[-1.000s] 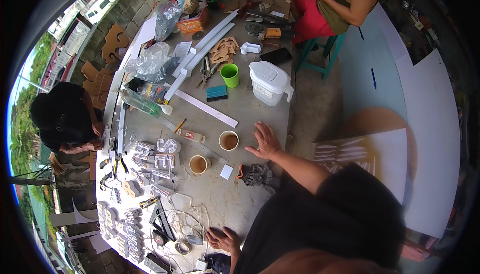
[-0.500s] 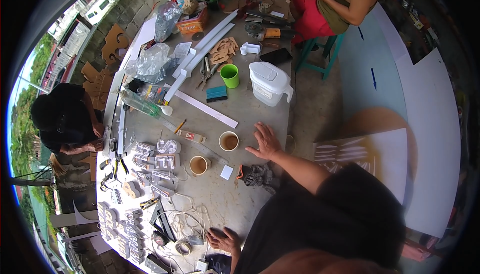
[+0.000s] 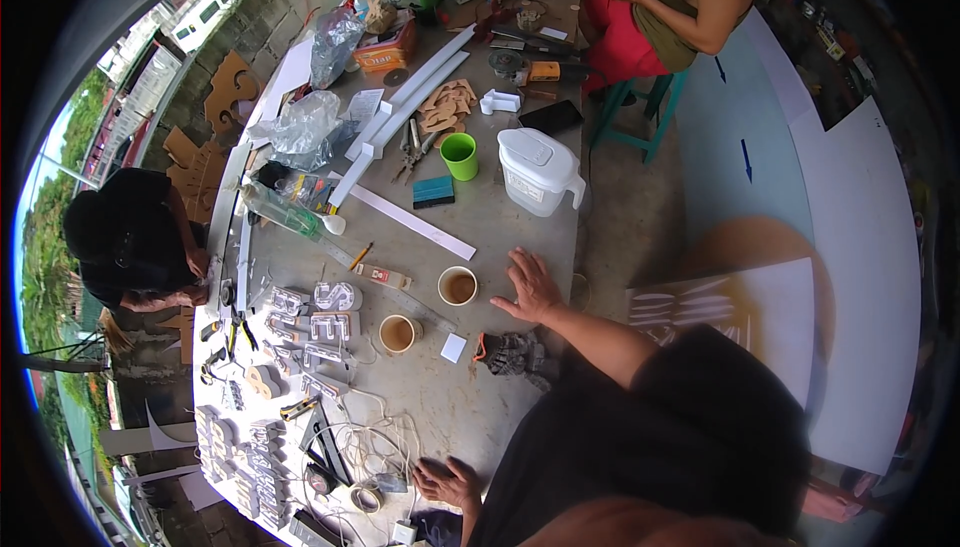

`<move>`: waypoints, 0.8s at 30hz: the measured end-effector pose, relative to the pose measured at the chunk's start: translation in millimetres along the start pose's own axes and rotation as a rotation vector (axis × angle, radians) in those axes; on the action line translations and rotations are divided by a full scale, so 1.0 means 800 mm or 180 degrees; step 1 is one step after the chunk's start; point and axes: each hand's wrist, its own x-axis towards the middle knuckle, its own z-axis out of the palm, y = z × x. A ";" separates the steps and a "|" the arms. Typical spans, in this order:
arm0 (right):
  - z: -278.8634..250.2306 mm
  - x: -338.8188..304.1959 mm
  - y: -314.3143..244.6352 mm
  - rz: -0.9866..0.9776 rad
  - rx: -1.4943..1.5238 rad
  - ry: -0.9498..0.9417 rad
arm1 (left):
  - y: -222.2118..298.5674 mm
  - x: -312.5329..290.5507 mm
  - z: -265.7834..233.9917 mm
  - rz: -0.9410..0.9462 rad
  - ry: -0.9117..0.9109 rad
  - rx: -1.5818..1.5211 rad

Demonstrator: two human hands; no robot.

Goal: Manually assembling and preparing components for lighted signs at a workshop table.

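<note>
The right hand [image 3: 530, 290] was positioned palm down on the grey worktable [image 3: 430, 387], fingers spread, gripping nothing. The nearer paper cup [image 3: 458, 273], containing brown liquid, stood upright just beside its fingertips; the second paper cup [image 3: 398, 318] stood to the left, nearer the person. A grey work glove [image 3: 515, 355] lay near the right forearm, with a white square [image 3: 453, 348] beside it.

The left hand [image 3: 448, 482] rested near the table's lower edge, fingers loosely extended, holding nothing. A tangled pale cable [image 3: 400, 427] lay next to its fingertips; contact could not be determined. A white lidded pitcher [image 3: 540, 167] stood beyond the right hand.
</note>
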 end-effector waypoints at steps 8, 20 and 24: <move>0.002 -0.001 0.004 -0.0015 -0.0033 -0.0029 | 0.000 0.000 0.000 -0.0023 -0.0072 0.0021; 0.000 -0.001 0.001 -0.0026 -0.0014 0.0050 | -0.004 0.000 0.005 0.0034 -0.0040 0.0040; -0.001 0.000 0.000 -0.0055 -0.0002 0.0079 | -0.006 -0.001 0.005 -0.0007 -0.0041 0.0040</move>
